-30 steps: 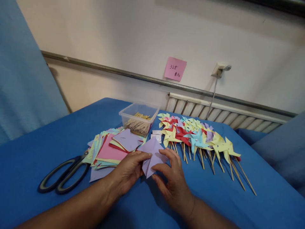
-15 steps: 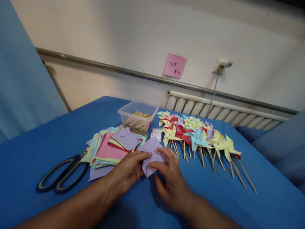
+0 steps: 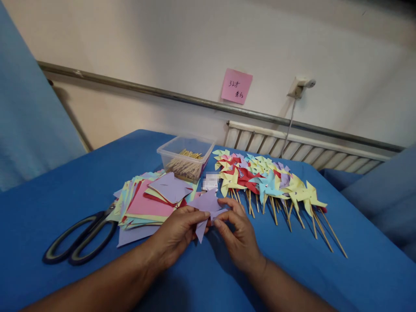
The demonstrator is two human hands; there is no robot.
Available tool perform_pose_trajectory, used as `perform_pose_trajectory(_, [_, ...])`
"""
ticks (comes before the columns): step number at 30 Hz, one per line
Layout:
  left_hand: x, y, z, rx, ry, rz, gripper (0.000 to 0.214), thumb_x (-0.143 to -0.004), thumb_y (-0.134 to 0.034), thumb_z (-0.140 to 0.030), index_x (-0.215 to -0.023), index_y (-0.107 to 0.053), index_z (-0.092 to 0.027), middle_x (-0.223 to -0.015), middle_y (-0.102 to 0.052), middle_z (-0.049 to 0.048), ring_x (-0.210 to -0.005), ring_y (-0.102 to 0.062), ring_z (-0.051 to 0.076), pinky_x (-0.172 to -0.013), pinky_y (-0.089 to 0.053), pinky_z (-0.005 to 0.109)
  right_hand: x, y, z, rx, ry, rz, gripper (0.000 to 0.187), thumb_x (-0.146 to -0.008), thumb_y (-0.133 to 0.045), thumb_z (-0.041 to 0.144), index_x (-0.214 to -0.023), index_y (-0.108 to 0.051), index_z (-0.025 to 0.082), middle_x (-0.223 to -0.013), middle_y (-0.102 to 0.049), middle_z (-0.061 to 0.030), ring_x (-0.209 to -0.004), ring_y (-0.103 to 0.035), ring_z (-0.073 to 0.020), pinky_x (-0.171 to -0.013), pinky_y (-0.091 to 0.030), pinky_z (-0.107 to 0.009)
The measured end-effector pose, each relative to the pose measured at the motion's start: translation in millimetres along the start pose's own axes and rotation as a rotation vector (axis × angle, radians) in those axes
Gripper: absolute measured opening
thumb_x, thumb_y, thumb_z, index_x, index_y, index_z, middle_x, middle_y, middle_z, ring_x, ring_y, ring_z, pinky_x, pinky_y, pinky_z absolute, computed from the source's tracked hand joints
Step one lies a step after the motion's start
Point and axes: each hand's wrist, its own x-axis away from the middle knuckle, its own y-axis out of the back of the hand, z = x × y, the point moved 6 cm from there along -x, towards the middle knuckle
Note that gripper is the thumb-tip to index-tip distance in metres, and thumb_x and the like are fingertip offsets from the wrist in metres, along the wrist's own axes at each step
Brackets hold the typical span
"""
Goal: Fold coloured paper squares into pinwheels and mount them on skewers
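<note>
A purple paper square [image 3: 206,204], partly folded into pinwheel points, is pinched between both my hands just above the blue table [image 3: 81,182]. My left hand [image 3: 177,234] grips its left side with thumb and fingers closed. My right hand [image 3: 238,234] pinches a folded corner toward the middle of the sheet. Right behind the hands lies a fanned stack of coloured paper squares [image 3: 149,201] with a purple sheet on top.
Large black-handled scissors [image 3: 78,238] lie at the left. A clear plastic box of wooden sticks [image 3: 185,160] stands behind the stack. Several finished pinwheels on sticks [image 3: 269,186] lie in rows at the right. A pink note [image 3: 236,86] hangs on the wall.
My right hand has folded a corner of the purple sheet inward, so the sheet looks smaller and more pointed. Both hands have closed in on its middle.
</note>
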Motion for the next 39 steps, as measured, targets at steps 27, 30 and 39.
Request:
perform_pose_trajectory(27, [-2.6,6.4,7.0,-0.071,0.015,-0.086,0.022,-0.062,-0.077,-0.028,-0.058,-0.060,-0.014,-0.051,-0.060,0.0006,-0.046,-0.052,0.011,-0.045,-0.035,0.023,-1.9,-2.7,-17.4,-0.158,-0.148,-0.029,0.013,-0.078,-0.064,0.025,-0.066,-0.063,0.019,-0.108,-0.060,-0.0072,-0.104,-0.057,-0.0215,-0.091,-0.041,-0.038])
perform_pose_trajectory(30, [-1.3,7.0,7.2,-0.091,0.018,-0.116,0.025,-0.060,-0.078,-0.028,-0.056,-0.059,-0.014,-0.048,-0.057,-0.0015,-0.044,-0.049,0.010,-0.044,-0.034,0.022,-1.9,-2.6,-18.3,-0.142,-0.165,-0.035,0.016,-0.077,-0.065,0.025,-0.063,-0.061,0.019,-0.107,-0.061,-0.0073,-0.102,-0.057,-0.0216,-0.090,-0.041,-0.037])
perform_pose_trajectory(39, [-2.3,6.5,10.4,-0.128,0.072,-0.133,0.029,-0.055,-0.081,-0.030,-0.052,-0.056,-0.014,-0.045,-0.053,-0.0033,-0.043,-0.046,0.008,-0.044,-0.032,0.021,-2.0,-4.0,-18.4,-0.076,-0.146,-0.030,0.016,-0.076,-0.066,0.025,-0.061,-0.060,0.020,-0.104,-0.062,-0.0064,-0.097,-0.059,-0.0209,-0.084,-0.045,-0.035])
